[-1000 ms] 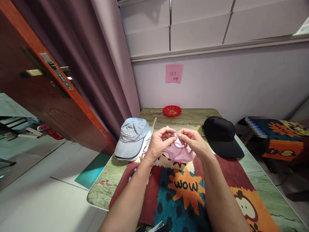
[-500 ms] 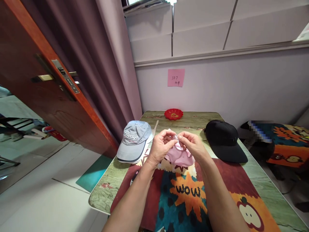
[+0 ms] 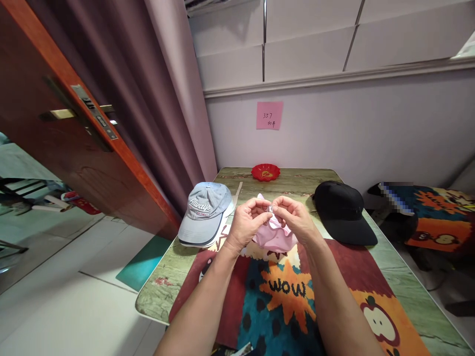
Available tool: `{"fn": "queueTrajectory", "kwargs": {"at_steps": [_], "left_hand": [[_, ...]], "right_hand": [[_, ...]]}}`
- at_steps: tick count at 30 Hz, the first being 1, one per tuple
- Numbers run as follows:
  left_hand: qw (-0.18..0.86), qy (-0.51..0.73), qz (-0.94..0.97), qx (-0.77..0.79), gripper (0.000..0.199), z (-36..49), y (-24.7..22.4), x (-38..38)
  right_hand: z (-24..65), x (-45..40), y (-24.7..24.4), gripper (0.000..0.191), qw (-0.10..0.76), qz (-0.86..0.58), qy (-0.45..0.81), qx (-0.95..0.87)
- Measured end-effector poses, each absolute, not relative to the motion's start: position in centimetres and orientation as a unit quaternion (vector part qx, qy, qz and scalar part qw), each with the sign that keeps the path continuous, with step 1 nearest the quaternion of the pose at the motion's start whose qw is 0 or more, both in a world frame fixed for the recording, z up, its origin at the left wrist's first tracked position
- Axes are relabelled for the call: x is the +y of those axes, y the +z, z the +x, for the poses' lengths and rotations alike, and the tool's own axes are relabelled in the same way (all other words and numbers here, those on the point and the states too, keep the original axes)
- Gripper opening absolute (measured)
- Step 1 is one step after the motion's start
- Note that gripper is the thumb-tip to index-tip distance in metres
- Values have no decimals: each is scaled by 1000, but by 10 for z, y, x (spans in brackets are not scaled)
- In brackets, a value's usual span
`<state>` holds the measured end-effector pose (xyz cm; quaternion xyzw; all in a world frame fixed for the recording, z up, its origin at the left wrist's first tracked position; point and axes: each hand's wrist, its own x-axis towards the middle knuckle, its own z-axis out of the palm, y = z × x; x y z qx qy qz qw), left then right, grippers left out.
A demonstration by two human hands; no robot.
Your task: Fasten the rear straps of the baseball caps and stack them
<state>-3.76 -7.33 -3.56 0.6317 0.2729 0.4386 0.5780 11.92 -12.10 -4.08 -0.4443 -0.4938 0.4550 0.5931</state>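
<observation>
Little has moved since the earlier frame half a second ago: the view has shifted slightly, while both hands stay close together in front of the person. At the far left, a brown door stands open with its lever handle showing, and beside it hangs a mauve curtain. Below them, a blue-green sheet lies on the floor. On the left part of the wood-patterned table sits a grey-blue cap, its brim towards the person. Next comes the left hand, thumb and forefinger pinched on a small shiny piece. Just below the fingers, the pink cloth lies bunched over the colourful mat, partly hidden by the hands. At the table's far edge, behind the hands, is a red dish, and above it a pink note is stuck to the wall. The right hand pinches the other side of the shiny piece with its fingertips. Farther right, a black cap rests near the table's edge, apart from the hand.
</observation>
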Motion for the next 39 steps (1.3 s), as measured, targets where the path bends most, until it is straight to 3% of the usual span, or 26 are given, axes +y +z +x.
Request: {"fn": "queueTrajectory", "kwargs": {"at_steps": [11,21,28,32,36,39], "left_hand": [[568,443,635,279,29,-42,-33,-72],[540,436,661,286,28,-49,-35,-66],[574,411,659,257,23,-51,-33,-69],[529,428,675,284,29,-53,-27,-72],[462,460,672,350,23,-50,-21,-76],[465,432,674,377,23,-46,-21,-77]], "right_hand": [[116,-120,-46,30,599,-403,481,-497],[115,-120,-47,26,580,-423,418,-556],[116,-116,-54,23,558,-443,355,-606],[115,-116,-55,27,554,-455,338,-610],[114,-118,-52,30,547,-453,330,-622],[112,-120,-50,29,536,-454,291,-650]]}}
